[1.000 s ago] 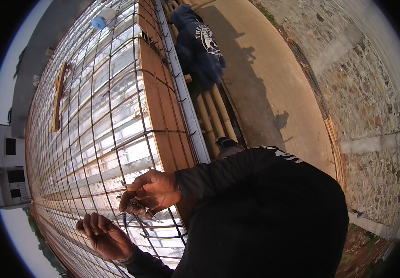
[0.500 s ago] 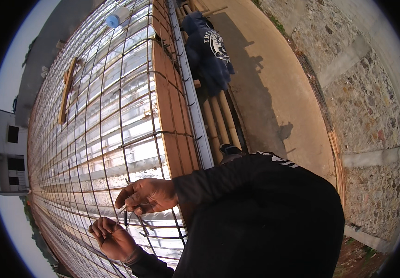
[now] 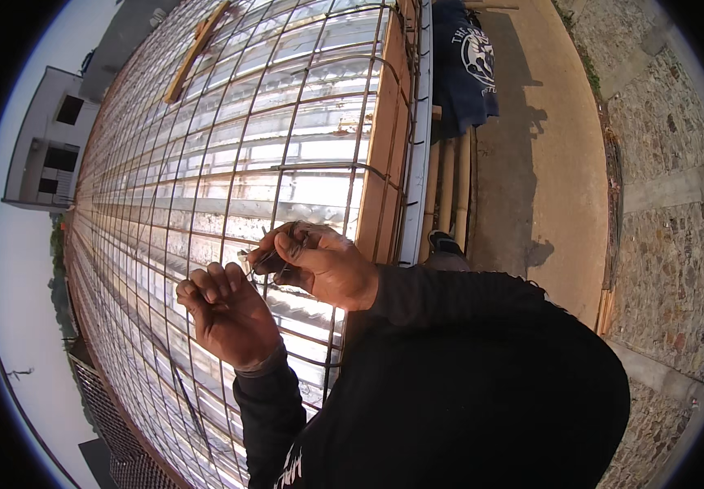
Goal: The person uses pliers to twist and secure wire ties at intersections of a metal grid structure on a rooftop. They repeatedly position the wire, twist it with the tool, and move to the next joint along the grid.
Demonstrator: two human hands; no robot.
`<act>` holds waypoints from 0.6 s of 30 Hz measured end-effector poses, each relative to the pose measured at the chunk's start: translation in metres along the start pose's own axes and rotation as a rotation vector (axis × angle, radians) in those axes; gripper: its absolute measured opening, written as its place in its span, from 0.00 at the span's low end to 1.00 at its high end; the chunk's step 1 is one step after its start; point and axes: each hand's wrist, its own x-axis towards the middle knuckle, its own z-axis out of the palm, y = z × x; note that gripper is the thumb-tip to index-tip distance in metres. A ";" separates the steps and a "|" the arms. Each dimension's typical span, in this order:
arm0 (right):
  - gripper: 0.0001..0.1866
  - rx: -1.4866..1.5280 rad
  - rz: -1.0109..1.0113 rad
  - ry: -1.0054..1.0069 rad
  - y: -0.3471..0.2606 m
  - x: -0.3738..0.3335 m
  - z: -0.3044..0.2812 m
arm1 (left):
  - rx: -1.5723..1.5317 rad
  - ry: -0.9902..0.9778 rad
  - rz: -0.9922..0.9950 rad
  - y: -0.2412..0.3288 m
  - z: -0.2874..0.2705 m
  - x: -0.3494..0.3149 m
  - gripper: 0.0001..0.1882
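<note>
Both my hands are raised close together over a grid of dark steel reinforcing bars [image 3: 319,166], near its right edge. My right hand [image 3: 327,269] is closed, with thumb and fingers pinching thin dark tie wires that stick out between the fingertips. Just left of it and a little lower is my left hand [image 3: 238,322], palm side showing, fingers curled in. A wire end passes close to its fingertips; whether these fingers grip it is hard to make out. Ribbed, shiny metal decking [image 3: 319,196] lies beneath the bars.
An orange-brown edge board [image 3: 380,155] borders the decking on the right. Beyond it are bamboo poles [image 3: 446,179] and a person in a navy hoodie [image 3: 470,65]. A wooden plank [image 3: 195,55] rests on the bars far left. A stone wall [image 3: 670,244] stands far right.
The view has shifted, so the grid, plank and person sit higher and farther right. A blue-ended container has left the picture. My hands stay over about the same part of the grid.
</note>
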 end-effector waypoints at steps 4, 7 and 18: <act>0.16 -0.191 0.193 0.048 -0.018 -0.009 0.008 | 0.063 -0.137 0.051 0.009 0.016 0.003 0.05; 0.15 -0.343 0.349 -0.145 -0.032 -0.015 -0.004 | 0.068 -0.141 0.086 0.021 0.016 0.011 0.08; 0.17 -1.072 0.453 -0.340 -0.099 -0.043 -0.019 | 0.145 -0.262 0.064 0.126 -0.017 0.053 0.05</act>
